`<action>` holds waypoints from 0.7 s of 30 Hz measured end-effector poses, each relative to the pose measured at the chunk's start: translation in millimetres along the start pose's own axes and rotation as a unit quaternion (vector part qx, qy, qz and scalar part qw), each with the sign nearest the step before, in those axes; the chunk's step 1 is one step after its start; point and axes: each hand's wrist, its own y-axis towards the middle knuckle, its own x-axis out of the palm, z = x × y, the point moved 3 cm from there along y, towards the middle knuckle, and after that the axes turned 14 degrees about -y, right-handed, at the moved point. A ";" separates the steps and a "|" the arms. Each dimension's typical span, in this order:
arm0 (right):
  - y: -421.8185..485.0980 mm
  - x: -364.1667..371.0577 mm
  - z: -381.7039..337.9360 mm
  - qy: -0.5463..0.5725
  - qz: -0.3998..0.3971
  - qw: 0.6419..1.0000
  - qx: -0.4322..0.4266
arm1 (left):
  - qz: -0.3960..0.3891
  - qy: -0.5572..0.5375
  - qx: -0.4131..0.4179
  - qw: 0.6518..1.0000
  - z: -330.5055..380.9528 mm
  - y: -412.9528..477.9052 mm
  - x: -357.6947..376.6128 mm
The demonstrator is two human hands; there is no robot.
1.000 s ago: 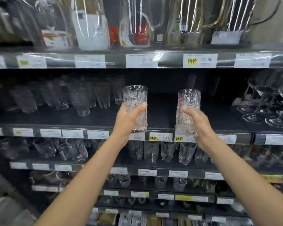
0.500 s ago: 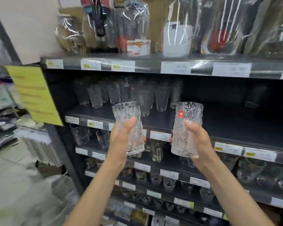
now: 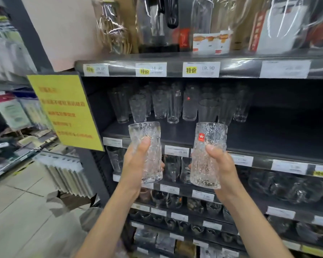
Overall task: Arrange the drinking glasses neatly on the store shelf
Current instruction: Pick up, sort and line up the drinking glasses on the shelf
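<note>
I hold two tall textured clear glasses upright in front of a dark store shelf (image 3: 268,131). My left hand (image 3: 136,164) grips the left glass (image 3: 147,135) around its lower half. My right hand (image 3: 220,164) grips the right glass (image 3: 211,135), which bears a small red sticker. Both glasses hang in the air just before the shelf's front edge. Behind them, at the back left of that shelf, stands a group of several clear glasses (image 3: 175,105). The right part of the shelf is bare.
A yellow notice sign (image 3: 63,110) hangs on the shelf's left end. Wrapped jugs and boxes (image 3: 209,25) fill the shelf above. Lower shelves hold more glassware (image 3: 287,185). Price labels line every shelf edge. Tiled floor and a white rack (image 3: 63,175) lie to the left.
The view has swung left along the shelving, so the left glass group now sits behind my hands. Both hands, still holding their glasses, came down and closer to me.
</note>
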 end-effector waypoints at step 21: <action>152.8 20.3 30.8 -0.145 0.147 0.978 0.013 | -0.002 0.143 -0.020 0.989 -30.5 174.4 -0.5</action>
